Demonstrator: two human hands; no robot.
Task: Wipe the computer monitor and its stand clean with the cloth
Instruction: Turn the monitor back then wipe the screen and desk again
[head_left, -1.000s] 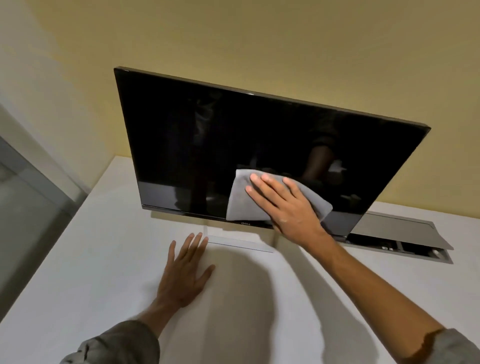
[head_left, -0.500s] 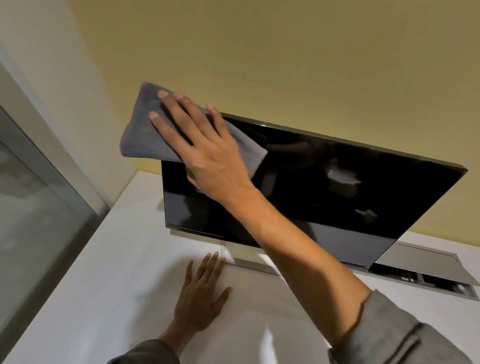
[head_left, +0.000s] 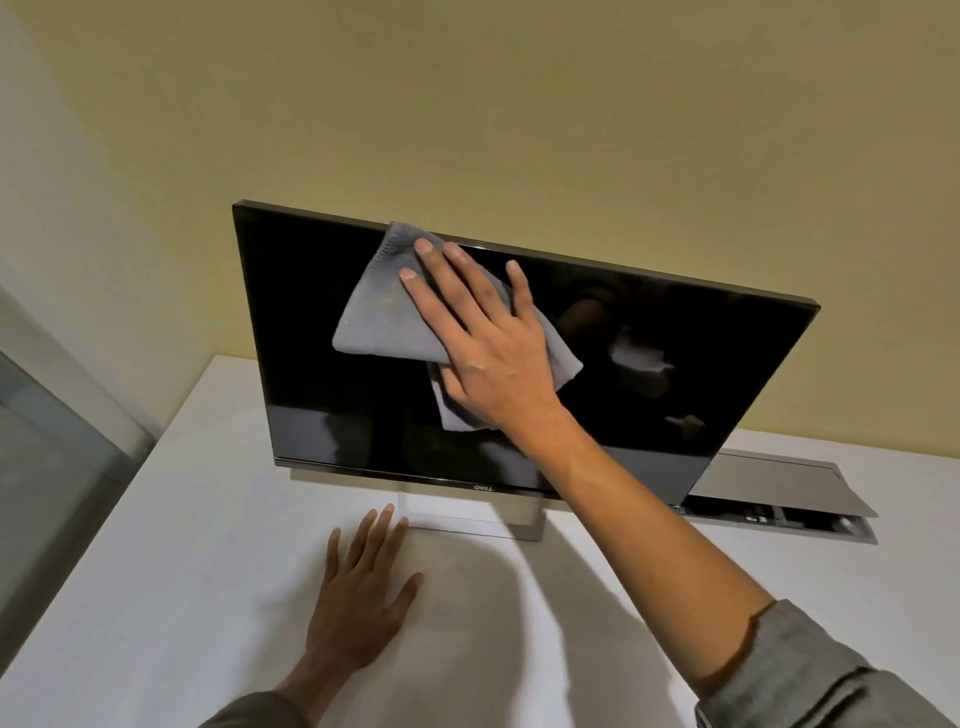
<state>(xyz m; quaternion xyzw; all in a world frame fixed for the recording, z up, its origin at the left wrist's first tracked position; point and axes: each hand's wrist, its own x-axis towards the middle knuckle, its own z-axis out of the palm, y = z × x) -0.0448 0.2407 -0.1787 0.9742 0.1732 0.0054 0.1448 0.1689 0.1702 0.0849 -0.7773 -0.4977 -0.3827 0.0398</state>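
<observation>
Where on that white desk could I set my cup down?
Bare desk lies left of the left hand, and more between the right hand's forearm and the open cable hatch. It is crowded around the stand beneath the monitor.

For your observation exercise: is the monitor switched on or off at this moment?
Off, as far as can be seen: the monitor screen is uniformly black, showing only reflections, while the right hand presses the cloth against it.
</observation>
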